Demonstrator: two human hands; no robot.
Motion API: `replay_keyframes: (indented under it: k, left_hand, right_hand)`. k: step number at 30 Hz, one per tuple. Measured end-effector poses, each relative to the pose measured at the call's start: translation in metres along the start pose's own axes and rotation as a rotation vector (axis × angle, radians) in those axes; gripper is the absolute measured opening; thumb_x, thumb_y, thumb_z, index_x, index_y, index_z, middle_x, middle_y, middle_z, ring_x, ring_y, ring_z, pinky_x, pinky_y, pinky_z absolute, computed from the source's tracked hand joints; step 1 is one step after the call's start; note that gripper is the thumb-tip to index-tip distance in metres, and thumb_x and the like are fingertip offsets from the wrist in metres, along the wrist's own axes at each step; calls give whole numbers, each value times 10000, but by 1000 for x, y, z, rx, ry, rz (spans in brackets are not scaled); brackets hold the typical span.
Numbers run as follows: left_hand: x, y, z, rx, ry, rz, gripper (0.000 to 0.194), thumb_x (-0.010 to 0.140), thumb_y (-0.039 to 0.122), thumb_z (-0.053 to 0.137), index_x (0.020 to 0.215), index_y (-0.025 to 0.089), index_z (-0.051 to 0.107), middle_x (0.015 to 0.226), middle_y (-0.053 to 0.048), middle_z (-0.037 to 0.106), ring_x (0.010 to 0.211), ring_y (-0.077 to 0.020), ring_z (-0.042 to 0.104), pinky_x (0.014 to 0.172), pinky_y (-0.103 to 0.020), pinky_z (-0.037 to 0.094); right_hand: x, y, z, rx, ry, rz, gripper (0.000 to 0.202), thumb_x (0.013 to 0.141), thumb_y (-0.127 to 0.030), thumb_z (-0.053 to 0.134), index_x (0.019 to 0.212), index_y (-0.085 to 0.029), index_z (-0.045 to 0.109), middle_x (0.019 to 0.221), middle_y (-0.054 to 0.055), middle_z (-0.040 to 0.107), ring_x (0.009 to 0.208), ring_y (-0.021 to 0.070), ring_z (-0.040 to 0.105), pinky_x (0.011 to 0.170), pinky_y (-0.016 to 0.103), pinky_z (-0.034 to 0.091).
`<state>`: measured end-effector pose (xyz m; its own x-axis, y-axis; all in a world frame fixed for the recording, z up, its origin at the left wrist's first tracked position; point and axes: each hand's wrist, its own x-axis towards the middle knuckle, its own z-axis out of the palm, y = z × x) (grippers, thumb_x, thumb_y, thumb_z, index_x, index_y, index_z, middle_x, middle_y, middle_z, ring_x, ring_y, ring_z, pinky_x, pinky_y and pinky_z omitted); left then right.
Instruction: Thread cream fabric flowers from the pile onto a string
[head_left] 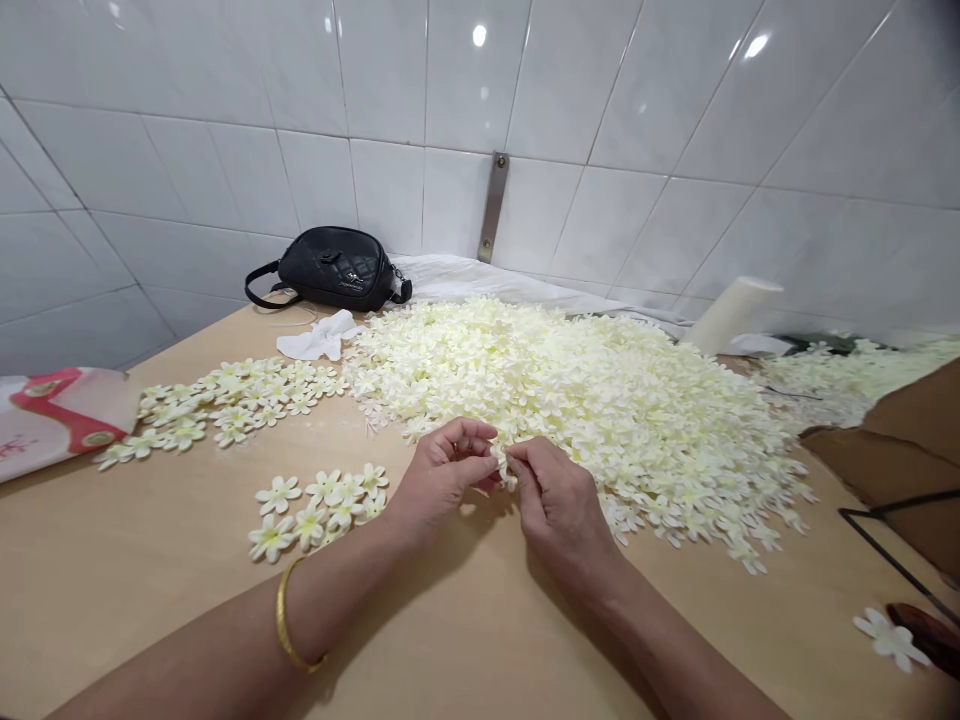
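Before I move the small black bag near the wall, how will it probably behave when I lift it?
The black bag looks padded and quilted, so it would probably give a little. Its strap loops out beside it and may swing or trail.

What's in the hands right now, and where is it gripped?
A small white flower, pinched by its petals between the left hand and right hand; exactly which petals, the fingers hide.
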<state>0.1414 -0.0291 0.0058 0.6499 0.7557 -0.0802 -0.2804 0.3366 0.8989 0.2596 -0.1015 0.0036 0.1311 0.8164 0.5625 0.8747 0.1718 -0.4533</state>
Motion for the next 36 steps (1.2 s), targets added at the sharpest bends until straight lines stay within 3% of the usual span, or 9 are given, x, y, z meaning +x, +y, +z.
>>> replay_keyframes:
  k: [4, 14, 19, 25, 30, 33, 36]
  left_hand:
    - [1, -3, -2, -22, -4, -20, 186, 658, 229, 644, 829, 193, 582, 596, 25, 536, 529, -104, 539, 576, -278, 432]
    - [2, 2, 2, 74, 42, 30, 211, 559, 86, 611, 750, 168, 582, 560, 44, 523, 433, -73, 492, 498, -231, 396]
    - [1, 3, 2, 120, 43, 57, 159, 568, 95, 588, 709, 168, 588, 522, 31, 531, 444, -89, 486, 498, -240, 390]
    - [3, 1, 0, 98, 50, 42, 142, 563, 76, 562, 677, 158, 580, 511, 28, 540, 447, -86, 475, 509, -236, 388]
    - [1, 5, 2, 117, 84, 46, 124, 583, 72, 528, 671, 151, 568, 496, 29, 535, 450, -75, 460, 503, -218, 363]
    - [1, 5, 2, 120, 86, 49, 102, 598, 102, 536, 681, 154, 566, 483, 35, 521, 451, -78, 462, 496, -215, 354]
    - [2, 4, 1, 109, 91, 62, 114, 604, 124, 546, 710, 157, 573, 492, 41, 515, 457, -76, 462, 494, -211, 353]
  right_hand:
    - [1, 0, 1, 37, 6, 70, 162, 807, -145, 374, 690, -179, 481, 631, 9, 506, 588, 127, 460, 548, 235, 344]
    - [1, 1, -4, 507, -150, 388, 197, 829, -272, 406, 679, -177, 492, 613, -15, 497, 580, 113, 452, 545, 235, 362]
    - [0, 5, -2, 680, -170, 450, 196, 824, -308, 434, 695, -174, 495, 626, -14, 502, 585, 110, 458, 549, 235, 373]
    - [3, 5, -7, 727, -127, 511, 163, 795, -314, 488, 727, -168, 515, 616, -22, 500, 593, 106, 462, 555, 223, 374]
    - [12, 10, -25, 594, 54, 457, 181, 797, -321, 468, 710, -168, 512, 616, -9, 512, 619, 123, 498, 608, 243, 399]
    - [27, 24, -40, 285, 230, 371, 170, 807, -302, 441, 727, -172, 517, 616, -1, 528, 599, 131, 506, 572, 243, 392]
    - [50, 48, -53, -114, 359, 196, 175, 824, -245, 387, 716, -174, 505, 629, 12, 529, 590, 134, 494, 561, 249, 378]
